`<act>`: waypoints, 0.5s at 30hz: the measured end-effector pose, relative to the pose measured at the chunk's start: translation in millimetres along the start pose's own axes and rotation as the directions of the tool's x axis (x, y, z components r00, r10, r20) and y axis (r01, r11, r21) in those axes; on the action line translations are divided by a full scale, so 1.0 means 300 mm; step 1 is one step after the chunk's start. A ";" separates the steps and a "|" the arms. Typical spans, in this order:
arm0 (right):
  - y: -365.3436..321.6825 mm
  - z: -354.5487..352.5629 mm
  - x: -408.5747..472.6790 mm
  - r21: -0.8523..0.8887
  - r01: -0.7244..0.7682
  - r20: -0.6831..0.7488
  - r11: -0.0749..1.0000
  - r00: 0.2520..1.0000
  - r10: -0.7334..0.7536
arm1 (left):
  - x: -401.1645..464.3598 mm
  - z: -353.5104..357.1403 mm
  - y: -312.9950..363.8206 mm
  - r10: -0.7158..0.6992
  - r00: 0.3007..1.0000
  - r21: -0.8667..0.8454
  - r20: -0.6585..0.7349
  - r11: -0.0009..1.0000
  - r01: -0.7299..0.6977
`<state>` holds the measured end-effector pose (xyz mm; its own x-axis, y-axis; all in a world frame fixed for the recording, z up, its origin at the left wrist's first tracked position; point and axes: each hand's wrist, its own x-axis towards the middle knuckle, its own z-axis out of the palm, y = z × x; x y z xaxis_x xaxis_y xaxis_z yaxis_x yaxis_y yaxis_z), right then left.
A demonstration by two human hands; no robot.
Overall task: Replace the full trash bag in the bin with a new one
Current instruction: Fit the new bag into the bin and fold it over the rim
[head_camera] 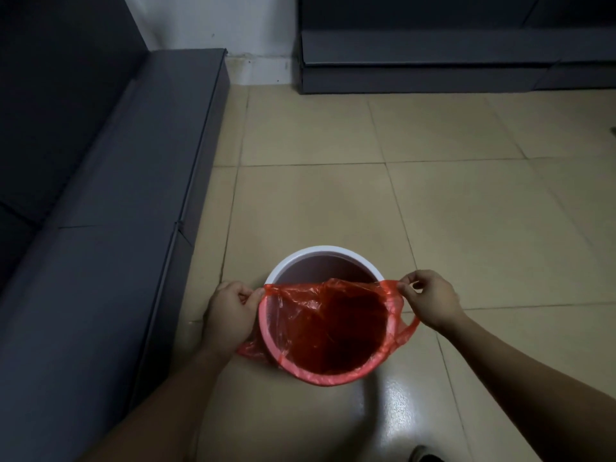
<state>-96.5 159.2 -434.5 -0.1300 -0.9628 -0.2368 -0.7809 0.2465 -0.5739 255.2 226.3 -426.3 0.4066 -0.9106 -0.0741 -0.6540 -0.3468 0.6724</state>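
A round white bin stands on the tiled floor below me. A thin red plastic bag hangs open inside it, folded over the near and side parts of the rim; the far rim is bare white. My left hand pinches the bag's edge at the bin's left side. My right hand pinches the bag's edge at the right side, with a bag handle loop drooping beneath it. The bag's inside looks dark, and no contents can be made out.
A dark grey sofa runs along the left, close to the bin. A dark grey cabinet or bench sits against the back wall. Beige floor tiles spread to the right. A shoe tip shows at the bottom edge.
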 end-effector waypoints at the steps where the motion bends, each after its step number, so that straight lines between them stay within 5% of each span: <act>1: -0.005 -0.006 0.001 0.085 -0.018 0.017 0.996 1.000 0.017 | -0.006 -0.002 0.012 0.016 1.000 -0.003 -0.014 1.000 -0.016; 3: -0.031 -0.036 -0.005 0.323 -0.039 0.047 0.946 0.999 0.025 | -0.028 -0.012 0.044 0.073 0.997 -0.041 -0.020 0.996 -0.074; 5: -0.070 -0.060 -0.018 0.366 0.054 -0.018 0.929 0.999 -0.051 | -0.042 -0.018 0.085 0.128 0.992 -0.015 0.016 0.992 -0.127; 7: -0.118 -0.063 -0.037 0.150 0.288 -0.088 0.946 0.957 -0.277 | -0.045 -0.007 0.125 0.221 0.972 0.120 0.085 0.966 -0.230; 9: -0.155 -0.040 -0.050 -0.114 0.470 0.008 0.875 0.881 -0.472 | -0.039 0.012 0.143 0.272 0.944 0.272 0.187 0.909 -0.316; 15: -0.155 -0.001 -0.014 -0.417 0.555 0.267 0.720 0.832 -0.487 | 0.006 0.021 0.147 0.230 0.907 0.421 0.352 0.827 -0.373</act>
<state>-59.9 151.9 -406.6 0.4353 -0.8913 -0.1268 -0.8888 -0.4031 -0.2180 223.0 207.8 -401.5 -0.0058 -0.9852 -0.1714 -0.9609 -0.0419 0.2736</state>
